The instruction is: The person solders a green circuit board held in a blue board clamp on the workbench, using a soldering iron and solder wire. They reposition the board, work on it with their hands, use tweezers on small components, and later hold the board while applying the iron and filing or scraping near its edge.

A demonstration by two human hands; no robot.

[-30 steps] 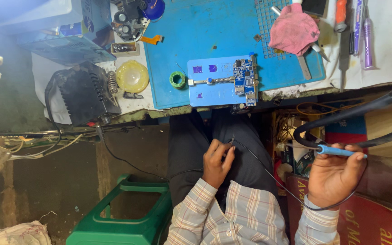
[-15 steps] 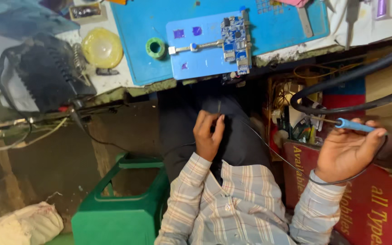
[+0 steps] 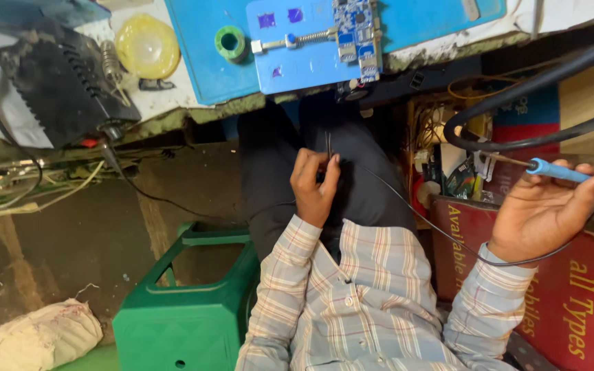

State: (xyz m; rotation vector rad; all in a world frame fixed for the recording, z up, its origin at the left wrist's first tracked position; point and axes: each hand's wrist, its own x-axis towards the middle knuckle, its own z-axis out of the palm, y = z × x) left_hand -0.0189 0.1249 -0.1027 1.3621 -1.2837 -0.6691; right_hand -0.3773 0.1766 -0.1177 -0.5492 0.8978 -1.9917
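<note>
A thin dark pair of tweezers (image 3: pixel 328 145) is pinched upright between the closed fingers of the left hand (image 3: pixel 315 189), over the lap in dark trousers; only the tips are seen above the fingers, and whether anything is gripped between them cannot be made out; a blue-handled soldering iron (image 3: pixel 557 172) is lain across the loosely curled, half-open fingers of the right hand (image 3: pixel 543 214), its metal tip pointed left toward the cluttered shelf under the bench, and its thin black cord (image 3: pixel 421 216) is trailed from the wrist across the lap; at the near edge of the workbench (image 3: pixel 194 113) a blue rubber mat (image 3: pixel 201 55) is cut off by the top of the view; on it a light-blue holder plate (image 3: pixel 304 58) with a clamped blue circuit board (image 3: pixel 355 31) is set at the near edge, overhanging it slightly, with a green solder spool (image 3: pixel 229 42) just beside it to the left; a yellow round dish (image 3: pixel 147 47) and a black soldering station (image 3: pixel 63 89) are placed toward the left end; thick black hoses (image 3: pixel 537 89) are looped in front of the shelf, hiding part of its contents; a green plastic stool (image 3: pixel 187 309) is seen on the floor beside the left leg, with a white cloth bundle (image 3: pixel 46 336) near the lower left corner; a red printed box (image 3: pixel 572 295) is partly covered by the right forearm.
</note>
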